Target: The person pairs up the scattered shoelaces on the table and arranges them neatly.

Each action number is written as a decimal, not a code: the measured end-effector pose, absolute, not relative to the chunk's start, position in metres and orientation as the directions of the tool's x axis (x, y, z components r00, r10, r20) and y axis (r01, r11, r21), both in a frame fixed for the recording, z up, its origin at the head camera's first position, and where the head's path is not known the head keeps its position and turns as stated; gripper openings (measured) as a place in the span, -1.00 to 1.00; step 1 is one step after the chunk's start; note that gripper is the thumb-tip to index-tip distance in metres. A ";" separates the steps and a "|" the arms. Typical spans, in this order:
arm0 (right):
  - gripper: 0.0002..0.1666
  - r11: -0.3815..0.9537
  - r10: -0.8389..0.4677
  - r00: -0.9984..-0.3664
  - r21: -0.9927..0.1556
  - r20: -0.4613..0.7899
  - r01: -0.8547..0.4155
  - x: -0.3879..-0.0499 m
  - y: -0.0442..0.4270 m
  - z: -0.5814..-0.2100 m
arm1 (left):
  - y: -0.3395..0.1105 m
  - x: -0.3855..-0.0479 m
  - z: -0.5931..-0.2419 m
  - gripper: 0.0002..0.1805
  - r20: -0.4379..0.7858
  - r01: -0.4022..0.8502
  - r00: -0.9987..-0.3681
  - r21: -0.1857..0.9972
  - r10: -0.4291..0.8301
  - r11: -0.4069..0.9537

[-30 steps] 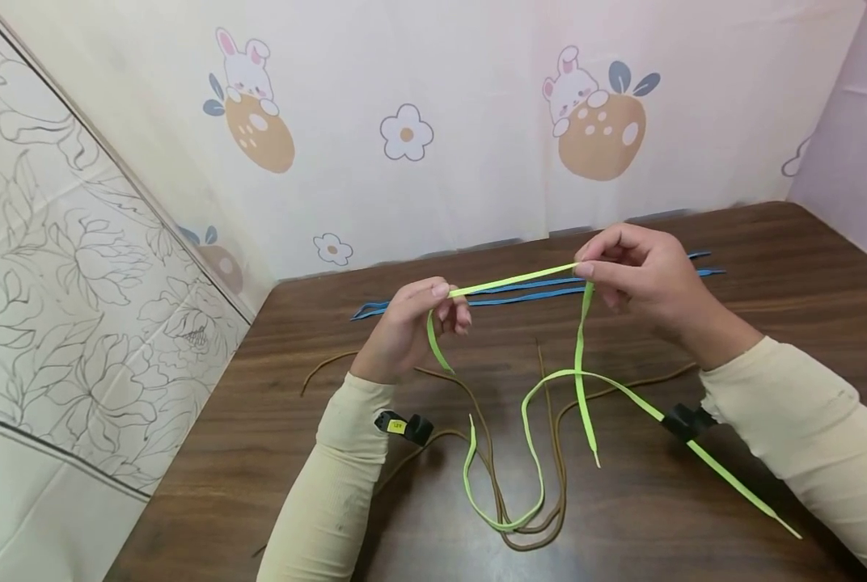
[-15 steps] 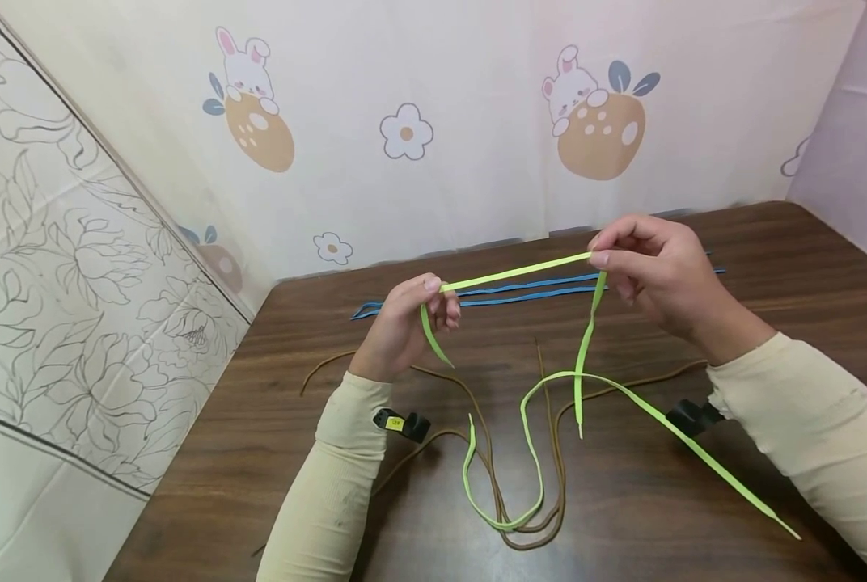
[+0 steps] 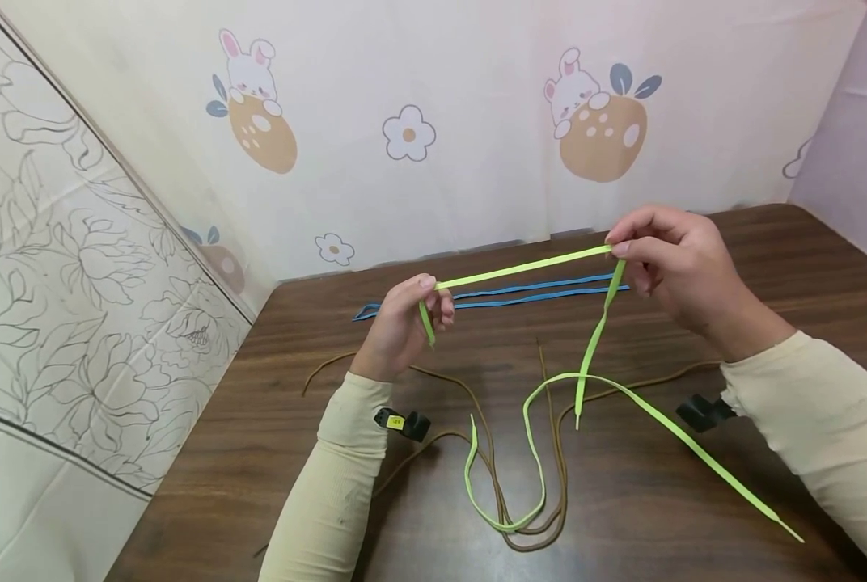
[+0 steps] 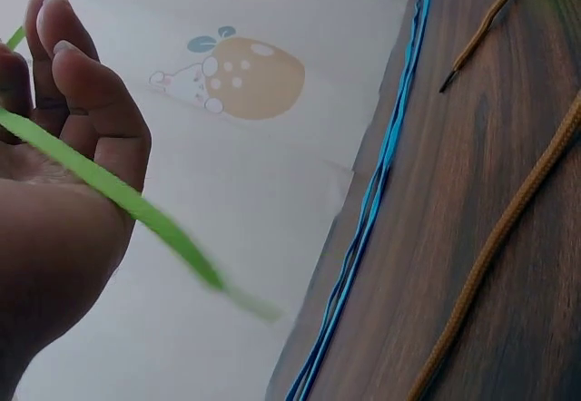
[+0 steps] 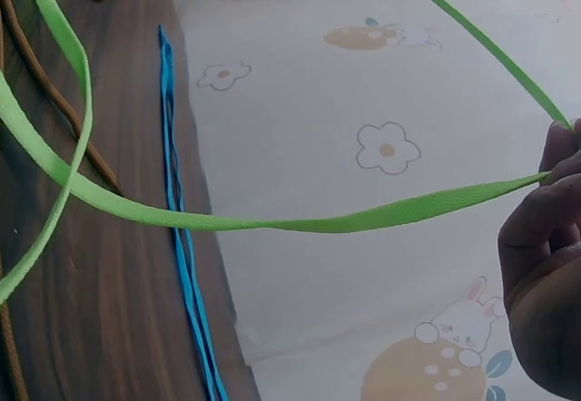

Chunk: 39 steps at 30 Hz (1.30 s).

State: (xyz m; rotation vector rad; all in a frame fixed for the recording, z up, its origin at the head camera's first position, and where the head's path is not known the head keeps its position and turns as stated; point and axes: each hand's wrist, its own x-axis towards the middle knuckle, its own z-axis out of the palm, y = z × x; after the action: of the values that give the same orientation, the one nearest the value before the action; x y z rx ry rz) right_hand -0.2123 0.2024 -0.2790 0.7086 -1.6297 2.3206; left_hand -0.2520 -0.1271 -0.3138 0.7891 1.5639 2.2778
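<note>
Delicately, left hand (image 3: 400, 333) and, at its three o'clock, right hand (image 3: 688, 271) pinch a green lace (image 3: 523, 267) taut, apparently straightening it; next move likely needs even tension.

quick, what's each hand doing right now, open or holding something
Left hand: closed, pinching the raised green lace.
Right hand: closed, pinching the same lace.

Green laces (image 3: 521, 267): flat woven cloth, matt. Brown laces (image 4: 495, 247): round braid, rough tex. Blue laces (image 4: 392, 142): cloth, matt. Table (image 3: 637, 517): dk wood-grain, smooth, semi-gloss. Wall sheet (image 3: 477, 202): smooth, matt, cloth/plastic unclear. Sleeves (image 3: 331, 493): matt cloth. Wrist cams (image 3: 416, 426): blk plastic-look.
</note>
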 end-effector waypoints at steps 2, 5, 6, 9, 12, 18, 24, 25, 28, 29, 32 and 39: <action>-0.82 -0.372 -0.103 -0.858 -0.820 0.503 -0.435 -0.212 0.205 -0.278 | -0.128 -0.253 -0.314 -0.65 0.283 0.080 -0.818 0.918 0.501 -0.388; -0.84 -0.383 -0.124 -0.850 -0.815 0.513 -0.436 -0.212 0.209 -0.277 | -0.128 -0.254 -0.316 -0.66 0.280 0.077 -0.824 0.916 0.492 -0.393; -0.86 -0.379 -0.127 -0.848 -0.815 0.515 -0.439 -0.212 0.210 -0.277 | -0.128 -0.255 -0.316 -0.66 0.279 0.077 -0.830 0.915 0.483 -0.396; -0.90 -0.353 -0.134 -0.841 -0.819 0.524 -0.453 -0.213 0.211 -0.278 | -0.127 -0.257 -0.317 -0.65 0.290 0.092 -0.852 0.902 0.436 -0.422; -0.93 -0.322 -0.141 -0.838 -0.825 0.527 -0.464 -0.214 0.210 -0.279 | -0.128 -0.259 -0.318 -0.63 0.309 0.114 -0.873 0.882 0.378 -0.458; -0.93 -0.286 -0.131 -0.841 -0.833 0.524 -0.474 -0.215 0.209 -0.281 | -0.131 -0.261 -0.319 -0.61 0.313 0.123 -0.888 0.867 0.336 -0.483; -0.94 -0.256 -0.116 -0.847 -0.840 0.519 -0.479 -0.216 0.210 -0.283 | -0.135 -0.265 -0.322 -0.61 0.295 0.117 -0.906 0.863 0.303 -0.491; -0.94 -0.255 -0.114 -0.847 -0.840 0.519 -0.480 -0.216 0.211 -0.283 | -0.136 -0.266 -0.322 -0.61 0.294 0.117 -0.908 0.861 0.297 -0.494; -0.95 -0.266 -0.094 -0.843 -0.829 0.530 -0.492 -0.217 0.211 -0.283 | -0.137 -0.269 -0.324 -0.61 0.293 0.118 -0.912 0.858 0.288 -0.500; -0.95 -0.277 -0.085 -0.840 -0.822 0.536 -0.497 -0.218 0.211 -0.283 | -0.138 -0.270 -0.324 -0.62 0.291 0.116 -0.913 0.857 0.286 -0.502; -0.96 -0.303 -0.054 -0.829 -0.800 0.556 -0.517 -0.218 0.210 -0.284 | -0.139 -0.272 -0.325 -0.62 0.281 0.107 -0.917 0.858 0.284 -0.502; -0.96 -0.281 -0.031 -0.829 -0.801 0.558 -0.528 -0.221 0.210 -0.286 | -0.143 -0.275 -0.327 -0.60 0.275 0.110 -0.921 0.863 0.277 -0.494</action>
State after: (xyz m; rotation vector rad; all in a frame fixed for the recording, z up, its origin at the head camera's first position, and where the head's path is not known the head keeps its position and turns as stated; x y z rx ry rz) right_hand -0.2211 0.2103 -0.2860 0.6912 -1.6457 2.1757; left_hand -0.2748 -0.1434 -0.3272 0.5878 1.5250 2.5660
